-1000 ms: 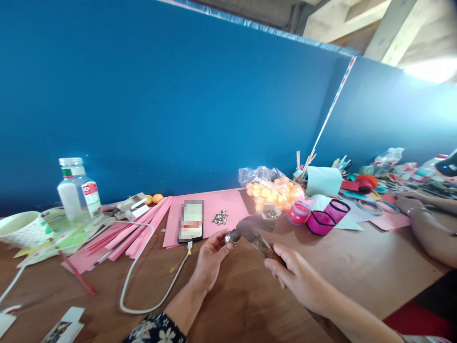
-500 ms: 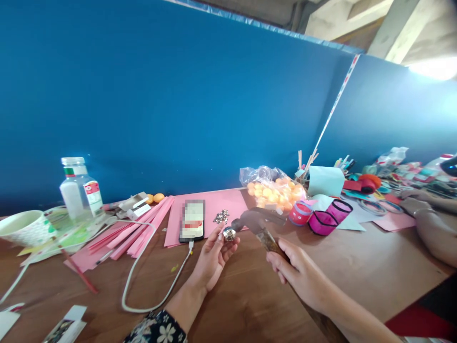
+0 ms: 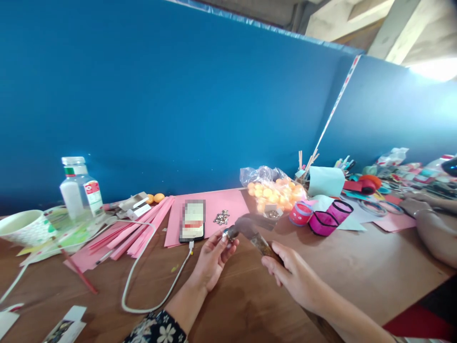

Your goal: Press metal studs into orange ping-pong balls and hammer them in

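A small shiny silver ball (image 3: pixel 225 235) is pinched between the thumb and fingers of my left hand (image 3: pixel 210 261). My right hand (image 3: pixel 294 272) is wrapped round the worn handle of a hammer (image 3: pixel 261 244). Blurred by motion, the hammer's head points left and its face meets or nearly meets the ball, partly covering it. Behind my left fingers, a little heap of shiny metal bits (image 3: pixel 222 217) lies on pink paper (image 3: pixel 233 201). Left of the heap is a phone (image 3: pixel 193 221) plugged into a white cable (image 3: pixel 129 286).
A plastic bag of orange balls (image 3: pixel 274 193) stands behind the hammer. Right of it are a red cup-like ring (image 3: pixel 301 213) and magenta mesh tubes (image 3: pixel 323 223). Pink strips (image 3: pixel 146 228), a clear bottle (image 3: pixel 76 190) and a bowl (image 3: pixel 26 228) occupy the left. Another person's arm (image 3: pixel 432 233) rests far right.
The hammer has swung left and slightly down, bringing its head to the silver ball. My left hand keeps nearly the same place, still gripping the ball.
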Available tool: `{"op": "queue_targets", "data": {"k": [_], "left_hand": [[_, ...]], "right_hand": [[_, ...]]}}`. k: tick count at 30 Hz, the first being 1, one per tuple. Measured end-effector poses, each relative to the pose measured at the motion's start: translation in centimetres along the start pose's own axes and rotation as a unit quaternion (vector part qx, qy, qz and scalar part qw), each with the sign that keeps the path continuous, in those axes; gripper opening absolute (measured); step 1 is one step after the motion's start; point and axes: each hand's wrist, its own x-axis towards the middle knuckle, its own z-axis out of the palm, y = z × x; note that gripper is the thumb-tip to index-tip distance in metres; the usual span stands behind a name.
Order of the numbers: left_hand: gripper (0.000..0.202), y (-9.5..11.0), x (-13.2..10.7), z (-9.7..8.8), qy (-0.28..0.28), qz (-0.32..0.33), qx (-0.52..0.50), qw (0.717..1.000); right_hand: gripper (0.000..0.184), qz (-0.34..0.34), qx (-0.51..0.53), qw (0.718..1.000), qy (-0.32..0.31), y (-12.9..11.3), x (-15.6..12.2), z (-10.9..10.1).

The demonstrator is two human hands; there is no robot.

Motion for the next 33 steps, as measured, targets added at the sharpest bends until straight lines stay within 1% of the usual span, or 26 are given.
{"op": "queue_targets", "data": {"k": [5, 9, 15, 18, 20, 22, 24, 27, 30, 33], "left_hand": [[0.024, 0.06, 0.17, -0.01, 0.006, 0.006, -0.015, 1.0], [0.016, 0.18, 0.14, 0.08, 0.006, 0.007, -0.008, 1.0], [0.028, 0.34, -0.16, 0.14, -0.019, 0.01, -0.006, 1.0], [0.021, 0.39, -0.08, 0.05, -0.023, 0.009, 0.0, 1.0], [0.017, 0.39, -0.01, 0.04, -0.023, 0.009, 0.003, 1.0], [0.016, 0.39, 0.03, 0.06, -0.022, 0.01, 0.003, 1.0], [0.018, 0.39, 0.06, 0.08, -0.021, 0.004, 0.001, 1.0], [0.017, 0.35, 0.17, 0.02, 0.002, -0.007, -0.016, 1.0], [0.014, 0.31, 0.34, -0.07, 0.04, 0.001, -0.033, 0.999], [0.019, 0.29, 0.37, -0.09, 0.037, 0.002, -0.033, 0.999]], "right_hand": [[0.024, -0.003, 0.014, 1.0, 0.005, -0.44, -0.08, -0.44], [0.023, -0.017, -0.024, 0.999, 0.026, -0.8, -0.49, -0.82], [0.023, -0.013, -0.037, 0.999, 0.008, -0.4, -0.48, -0.11], [0.024, -0.018, -0.031, 0.999, 0.008, -0.34, -0.29, -0.02], [0.024, -0.022, -0.023, 0.999, 0.02, -0.38, -0.22, -0.1], [0.024, -0.02, -0.019, 0.999, 0.032, -0.42, -0.16, -0.18], [0.024, -0.011, -0.011, 1.0, 0.026, -0.44, -0.1, -0.21], [0.024, 0.0, 0.018, 1.0, -0.004, -0.48, -0.04, -0.21], [0.025, 0.007, 0.035, 0.999, -0.003, -0.44, -0.12, -0.14], [0.025, 0.016, 0.027, 1.0, 0.004, -0.29, -0.21, 0.04]]}}
